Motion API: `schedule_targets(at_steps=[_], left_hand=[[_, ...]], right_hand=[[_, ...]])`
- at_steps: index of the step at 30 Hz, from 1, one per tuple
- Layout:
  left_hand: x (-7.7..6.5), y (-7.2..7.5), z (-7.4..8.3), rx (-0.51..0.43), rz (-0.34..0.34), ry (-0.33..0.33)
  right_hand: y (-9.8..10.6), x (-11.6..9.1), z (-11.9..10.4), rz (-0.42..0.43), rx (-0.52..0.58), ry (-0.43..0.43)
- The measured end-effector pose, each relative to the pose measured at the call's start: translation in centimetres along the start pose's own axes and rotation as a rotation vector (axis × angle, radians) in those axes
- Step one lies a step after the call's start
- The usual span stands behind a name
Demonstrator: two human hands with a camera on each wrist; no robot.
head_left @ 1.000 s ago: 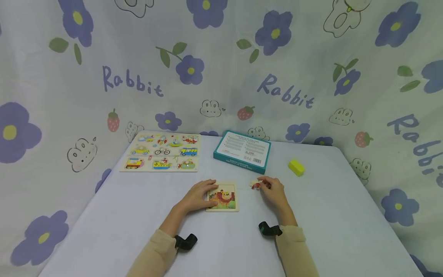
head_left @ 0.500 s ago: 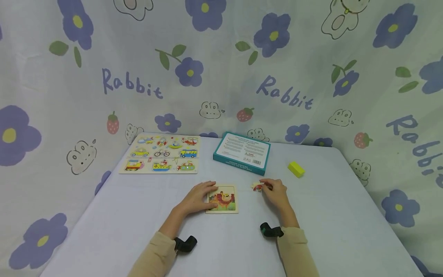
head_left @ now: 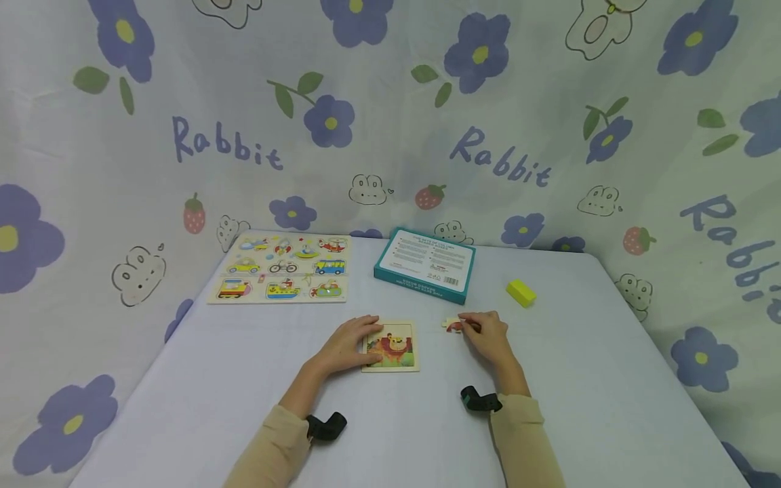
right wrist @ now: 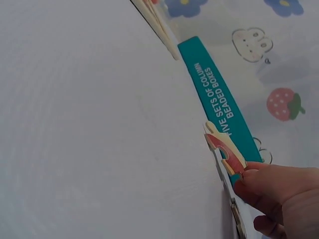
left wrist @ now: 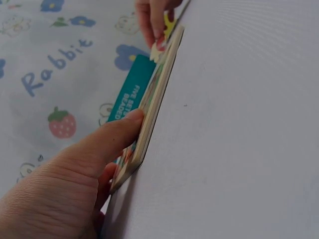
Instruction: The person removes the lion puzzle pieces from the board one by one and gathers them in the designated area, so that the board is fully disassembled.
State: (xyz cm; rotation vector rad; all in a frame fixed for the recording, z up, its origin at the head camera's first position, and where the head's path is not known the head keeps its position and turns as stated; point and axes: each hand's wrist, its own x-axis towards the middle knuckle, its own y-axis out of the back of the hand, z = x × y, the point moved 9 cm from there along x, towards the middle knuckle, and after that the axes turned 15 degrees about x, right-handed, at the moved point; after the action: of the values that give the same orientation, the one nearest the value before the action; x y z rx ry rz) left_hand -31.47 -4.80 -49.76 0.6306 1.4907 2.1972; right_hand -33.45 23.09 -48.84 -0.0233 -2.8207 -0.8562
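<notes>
A small square wooden jigsaw puzzle (head_left: pixel 399 348) with a lion-like animal picture lies in front of me; a plain cream strip shows along its top. My left hand (head_left: pixel 349 347) holds it by its left side, the thumb (left wrist: pixel 130 122) on the frame near the lower edge and the fingers farther up. To the right, my right hand (head_left: pixel 486 334) pinches a red and cream jigsaw piece (right wrist: pixel 227 149) between thumb and fingers, close over the white tablecloth. Beneath that hand, another thin piece (right wrist: pixel 238 219) shows edge-on in the right wrist view, partly hidden.
A vehicle puzzle board (head_left: pixel 282 271) lies at the back left. A teal and white box (head_left: pixel 425 264) is behind the hands, and a yellow block (head_left: pixel 521 293) sits right of it. Behind the table hangs a curtain (head_left: pixel 378 122) with flowers and rabbits.
My right hand has shifted slightly to the right with the jigsaw piece between its fingers. The left hand stays on the lion puzzle.
</notes>
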Motion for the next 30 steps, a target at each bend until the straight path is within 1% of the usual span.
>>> schedule_targets(at_steps=[7, 14, 21, 27, 30], left_hand=[[-0.01, -0.04, 0.05, -0.016, -0.009, 0.011], [0.02, 0.03, -0.03, -0.027, -0.009, 0.013], [-0.07, -0.03, -0.14, -0.032, -0.016, 0.023], [-0.01, -0.02, -0.1, -0.031, -0.016, 0.021], [0.06, -0.06, -0.13, -0.028, -0.019, 0.023]], right_hand=[[0.04, -0.11, -0.37, -0.013, -0.033, 0.032], [0.01, -0.03, -0.34, 0.006, -0.055, 0.078], [-0.67, -0.12, 0.06, -0.039, -0.121, 0.069], [-0.79, -0.19, -0.17, -0.037, -0.149, 0.103], [-0.83, -0.18, -0.18, -0.036, -0.153, 0.103]])
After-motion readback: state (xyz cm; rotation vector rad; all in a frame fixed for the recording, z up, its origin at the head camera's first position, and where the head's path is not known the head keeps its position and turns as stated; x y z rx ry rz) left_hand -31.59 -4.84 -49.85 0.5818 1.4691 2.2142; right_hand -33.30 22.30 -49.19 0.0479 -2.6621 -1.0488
